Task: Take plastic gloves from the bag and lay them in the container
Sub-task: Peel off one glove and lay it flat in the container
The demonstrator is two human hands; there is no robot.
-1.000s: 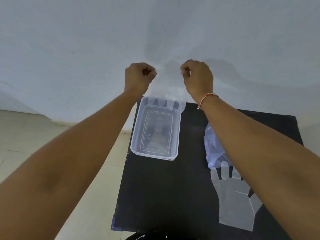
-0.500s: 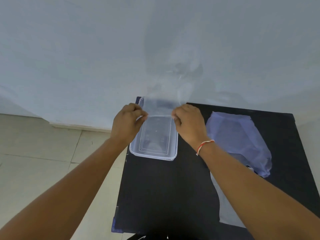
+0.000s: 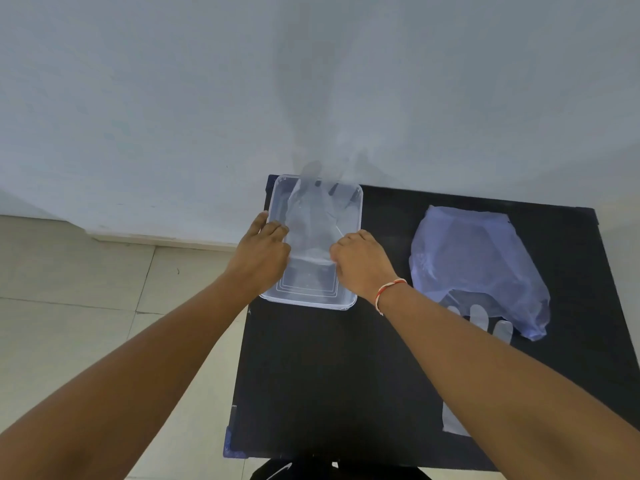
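Note:
A clear plastic container stands at the far left of the black table. A thin transparent glove lies inside it, fingers toward the wall. My left hand rests at the container's left rim, pinching the glove's cuff. My right hand, with a red thread bracelet at the wrist, pinches the cuff from the right. A bluish plastic bag lies on the table's right side. Another clear glove sticks out from under the bag, partly hidden by my right forearm.
The table stands against a pale wall. Tiled floor lies to the left, beyond the table's left edge. A dark object shows below the table's near edge.
Both hands came down from chest height in front of the wall to the container, lowering the stretched glove into it. The bag, hidden before by my right arm, now shows.

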